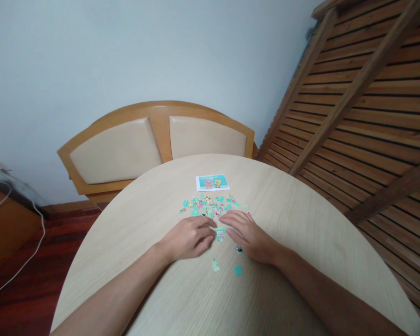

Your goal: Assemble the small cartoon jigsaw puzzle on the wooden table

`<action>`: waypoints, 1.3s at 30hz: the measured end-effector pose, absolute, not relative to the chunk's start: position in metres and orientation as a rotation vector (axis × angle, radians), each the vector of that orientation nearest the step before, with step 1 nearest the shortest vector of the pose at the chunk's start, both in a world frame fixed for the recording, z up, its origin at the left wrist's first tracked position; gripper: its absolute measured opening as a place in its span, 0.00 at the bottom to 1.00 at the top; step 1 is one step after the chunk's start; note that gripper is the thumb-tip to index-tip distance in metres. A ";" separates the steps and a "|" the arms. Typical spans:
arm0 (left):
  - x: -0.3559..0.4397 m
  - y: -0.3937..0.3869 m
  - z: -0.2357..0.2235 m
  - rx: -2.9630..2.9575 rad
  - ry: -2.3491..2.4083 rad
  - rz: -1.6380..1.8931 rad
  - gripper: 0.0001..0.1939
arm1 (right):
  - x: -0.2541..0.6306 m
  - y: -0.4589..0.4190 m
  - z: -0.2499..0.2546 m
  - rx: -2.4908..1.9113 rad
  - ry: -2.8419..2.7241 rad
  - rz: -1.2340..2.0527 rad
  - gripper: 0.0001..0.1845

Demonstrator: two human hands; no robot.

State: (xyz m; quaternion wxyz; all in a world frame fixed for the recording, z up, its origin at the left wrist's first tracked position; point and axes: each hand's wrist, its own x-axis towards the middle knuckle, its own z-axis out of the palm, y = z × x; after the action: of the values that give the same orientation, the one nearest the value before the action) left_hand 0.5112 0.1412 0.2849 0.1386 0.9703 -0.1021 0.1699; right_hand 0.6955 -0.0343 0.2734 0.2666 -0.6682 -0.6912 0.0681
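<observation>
Several joined jigsaw pieces point(220, 235) lie on the round table between my two hands. My left hand point(191, 237) rests at their left side, its fingers loosely bent and apart from the thumb. On the other side, my right hand point(248, 233) has its fingers stretched out, with the thumb beside the joined pieces. A dark-marked piece point(238, 249) sits partly under the right hand. Nearer to me are a pale green piece point(215, 264) and a teal piece point(238, 270). Beyond my fingertips spreads a heap of loose jigsaw pieces point(206, 204), partly hidden by my hands.
A reference picture point(213, 183) with a pink and a yellow cartoon figure lies behind the heap on the table point(161, 298). Past the table's far edge stands a padded wooden headboard point(161, 109). A slatted wooden frame point(353, 102) leans at the right; a white cable point(38, 242) hangs at left.
</observation>
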 end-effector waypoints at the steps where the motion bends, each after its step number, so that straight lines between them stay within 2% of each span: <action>1: 0.511 0.143 0.285 2.827 -0.188 0.530 0.14 | 0.698 -0.035 0.272 -1.841 -1.841 0.156 0.21; 4: 0.512 0.150 0.284 2.859 0.041 0.593 0.13 | 0.703 -0.035 0.268 -1.943 -1.817 0.112 0.25; 11: 0.515 0.155 0.275 2.895 0.086 0.599 0.15 | 0.703 -0.036 0.267 -2.009 -1.843 0.112 0.31; 18: 0.515 0.159 0.272 2.906 0.220 0.647 0.14 | 0.706 -0.036 0.261 -2.112 -1.774 0.125 0.28; 27: 0.520 0.151 0.272 2.908 -0.126 0.520 0.18 | 0.701 -0.021 0.266 -2.035 -1.853 0.098 0.29; 39: 0.518 0.141 0.281 2.829 -0.385 0.471 0.17 | 0.710 -0.018 0.258 -1.866 -1.691 -0.063 0.22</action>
State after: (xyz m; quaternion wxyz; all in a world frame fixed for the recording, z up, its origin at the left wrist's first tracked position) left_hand 0.5181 0.1409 0.2808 0.1237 0.9702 -0.1319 0.1614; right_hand 0.7104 -0.0178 0.2581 0.3064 -0.7052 -0.6390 -0.0238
